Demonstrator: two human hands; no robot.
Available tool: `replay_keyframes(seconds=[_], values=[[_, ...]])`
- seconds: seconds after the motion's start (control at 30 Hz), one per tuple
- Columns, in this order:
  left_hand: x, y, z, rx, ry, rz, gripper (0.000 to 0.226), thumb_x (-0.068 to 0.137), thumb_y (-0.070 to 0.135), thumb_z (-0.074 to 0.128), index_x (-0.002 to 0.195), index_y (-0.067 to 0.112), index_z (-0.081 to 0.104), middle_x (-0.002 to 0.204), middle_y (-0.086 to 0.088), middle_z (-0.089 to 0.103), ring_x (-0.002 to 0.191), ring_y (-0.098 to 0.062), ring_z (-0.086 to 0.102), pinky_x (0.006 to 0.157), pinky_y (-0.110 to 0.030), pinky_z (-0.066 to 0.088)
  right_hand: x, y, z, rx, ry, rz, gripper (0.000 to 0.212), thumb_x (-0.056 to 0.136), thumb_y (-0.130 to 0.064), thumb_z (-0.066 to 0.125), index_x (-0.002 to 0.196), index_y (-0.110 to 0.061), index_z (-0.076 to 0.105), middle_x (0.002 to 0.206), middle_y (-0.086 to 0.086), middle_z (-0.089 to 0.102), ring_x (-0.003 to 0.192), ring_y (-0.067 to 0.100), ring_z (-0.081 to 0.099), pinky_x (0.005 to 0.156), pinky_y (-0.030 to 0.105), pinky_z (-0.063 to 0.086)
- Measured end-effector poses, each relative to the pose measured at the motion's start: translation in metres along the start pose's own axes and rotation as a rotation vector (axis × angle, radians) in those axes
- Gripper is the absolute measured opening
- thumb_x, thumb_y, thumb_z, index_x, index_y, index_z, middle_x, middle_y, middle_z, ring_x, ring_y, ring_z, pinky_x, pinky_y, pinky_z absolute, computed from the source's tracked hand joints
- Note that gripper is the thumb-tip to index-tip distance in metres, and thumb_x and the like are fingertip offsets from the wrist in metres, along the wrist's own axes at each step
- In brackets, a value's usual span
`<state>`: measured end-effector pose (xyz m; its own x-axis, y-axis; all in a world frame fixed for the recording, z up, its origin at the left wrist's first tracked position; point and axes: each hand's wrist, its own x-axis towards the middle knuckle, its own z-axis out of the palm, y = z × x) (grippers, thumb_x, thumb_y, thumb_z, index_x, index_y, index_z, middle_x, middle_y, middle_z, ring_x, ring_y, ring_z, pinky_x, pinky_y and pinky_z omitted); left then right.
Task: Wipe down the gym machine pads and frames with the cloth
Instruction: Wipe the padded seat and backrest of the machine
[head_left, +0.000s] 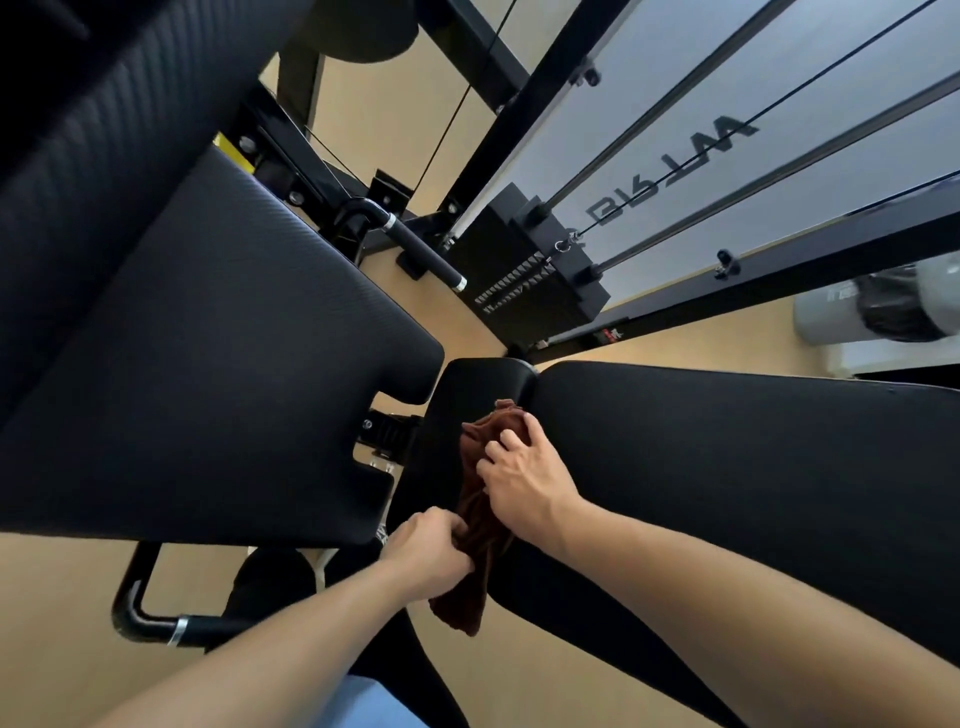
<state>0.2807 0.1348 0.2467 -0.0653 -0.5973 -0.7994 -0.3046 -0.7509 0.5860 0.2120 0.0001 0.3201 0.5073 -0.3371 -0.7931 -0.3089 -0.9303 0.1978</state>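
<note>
Cloth (480, 519): dark brown, crumpled, lower centre of frame. Draped along the edge of a black smooth pad (727, 493) filling the right half; upper end bunched on the pad, lower end hanging free past the edge. Small black pad (478, 384) just above the cloth, butted against the big one. Ribbed black pad (208, 364) at left centre, notched on its right edge, apart from the cloth. Black frame (675, 301) runs diagonally across the upper right.
</note>
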Motion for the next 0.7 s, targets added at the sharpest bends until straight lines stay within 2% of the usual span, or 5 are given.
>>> replay_keyframes(seconds=[0.13,0.3,0.4,0.6,0.7], values=[[0.017,0.025,-0.020,-0.045,0.146,0.046,0.036,0.078,0.045,0.065,0.113,0.039,0.066,0.101,0.010,0.073,0.099,-0.017,0.069,0.085,-0.036,0.057,0.025,0.032,-0.009,0.043,0.091,0.082,0.035,0.104,-0.033,0.038,0.124,-0.024,0.066,0.131,-0.002,0.062,0.136,0.026,0.044,0.125,0.057,0.006],[0.043,0.068,-0.037,-0.112,0.334,0.147,0.050,0.090,0.043,0.061,0.139,0.042,0.050,0.124,0.009,0.069,0.114,-0.018,0.064,0.094,-0.034,0.053,0.056,0.092,-0.031,0.037,0.171,0.307,0.033,0.103,-0.032,0.038,0.124,-0.025,0.063,0.127,0.001,0.064,0.130,0.027,0.051,0.119,0.056,0.017],[0.047,0.082,-0.043,-0.076,0.318,0.169,0.052,0.090,0.042,0.061,0.140,0.042,0.048,0.124,0.009,0.068,0.113,-0.018,0.064,0.091,-0.035,0.054,0.053,0.109,-0.037,0.130,0.131,0.390,0.034,0.105,-0.031,0.037,0.130,-0.024,0.060,0.133,0.005,0.063,0.130,0.030,0.054,0.116,0.054,0.023],[0.014,0.117,-0.055,-0.120,0.193,0.283,0.043,0.082,0.044,0.064,0.125,0.041,0.062,0.097,0.016,0.070,0.091,-0.009,0.068,0.084,-0.033,0.058,0.012,0.116,-0.056,0.203,0.194,0.400,0.032,0.104,-0.020,0.044,0.132,-0.024,0.059,0.134,0.005,0.061,0.127,0.031,0.056,0.099,0.047,0.044],[-0.009,0.149,-0.042,-0.115,0.139,0.402,0.052,0.082,0.051,0.067,0.132,0.039,0.059,0.109,0.014,0.069,0.099,-0.009,0.067,0.090,-0.035,0.057,-0.031,0.129,-0.069,0.191,0.202,0.456,0.029,0.105,-0.018,0.045,0.127,-0.022,0.064,0.129,0.003,0.061,0.123,0.028,0.054,0.084,0.040,0.047]])
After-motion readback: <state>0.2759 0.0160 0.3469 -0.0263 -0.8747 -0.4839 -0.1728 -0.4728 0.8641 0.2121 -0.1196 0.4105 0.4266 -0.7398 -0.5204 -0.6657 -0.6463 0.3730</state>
